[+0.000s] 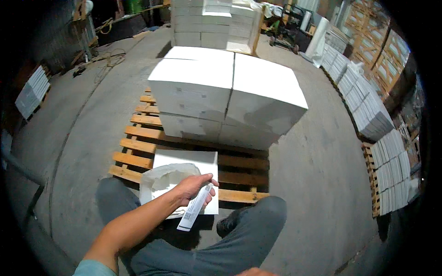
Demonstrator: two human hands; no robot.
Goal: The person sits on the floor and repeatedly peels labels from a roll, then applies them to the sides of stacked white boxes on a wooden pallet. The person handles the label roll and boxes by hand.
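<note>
From my end I see the left hand (191, 187) grasping a label (195, 209) over a pale bag (148, 184) on the white panel (206, 161), by the pallet (138, 146). The right hand (256, 272) barely shows at the bottom; I cannot tell its state.

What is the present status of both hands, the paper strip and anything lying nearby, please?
Left hand gripping white printed strip. Right hand barely in view at lower edge, grip unclear. Pale rounded item, kind unclear, partly covering white board.
</note>
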